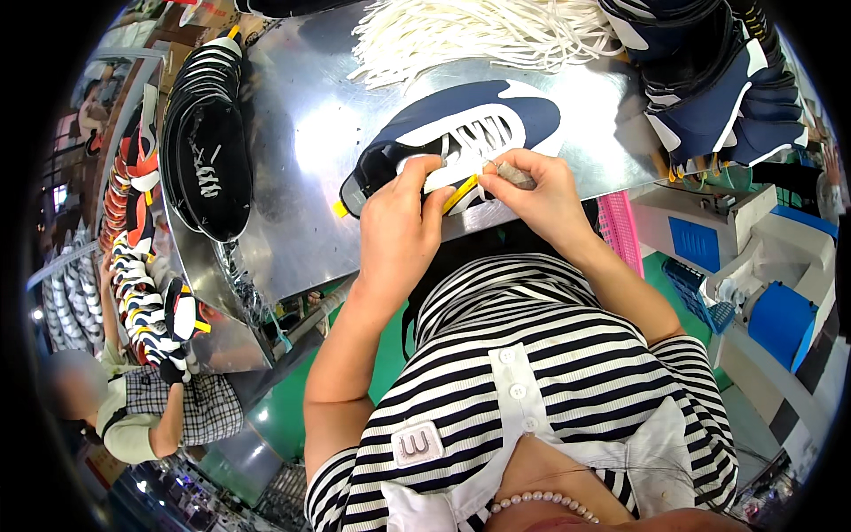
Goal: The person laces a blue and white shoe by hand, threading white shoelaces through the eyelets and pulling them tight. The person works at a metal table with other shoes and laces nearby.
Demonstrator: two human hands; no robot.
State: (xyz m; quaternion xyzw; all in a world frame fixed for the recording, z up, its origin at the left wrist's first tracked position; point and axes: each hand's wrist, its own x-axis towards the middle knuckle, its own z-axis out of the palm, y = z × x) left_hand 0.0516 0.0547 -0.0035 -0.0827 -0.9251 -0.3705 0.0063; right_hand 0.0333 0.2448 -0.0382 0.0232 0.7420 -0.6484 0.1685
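A navy, white and black shoe upper (523,105) lies on its side on the metal table before me, with white lace across its eyelets. My left hand (401,222) pinches its near edge by the yellow strip (461,193), thumb and forefinger closed. Opposite it, my right hand (542,193) is closed round a short tool with a grey-tan wrapped handle (516,176). That tool's tip is at the eyelets and lace, too small to make out.
Loose white laces (479,35) are heaped at the table's far side. Nested black uppers (208,168) stand left, stacked navy uppers (709,106) right. A pink basket (620,232) sits below the right edge. At far left, a person (142,408) handles other shoes.
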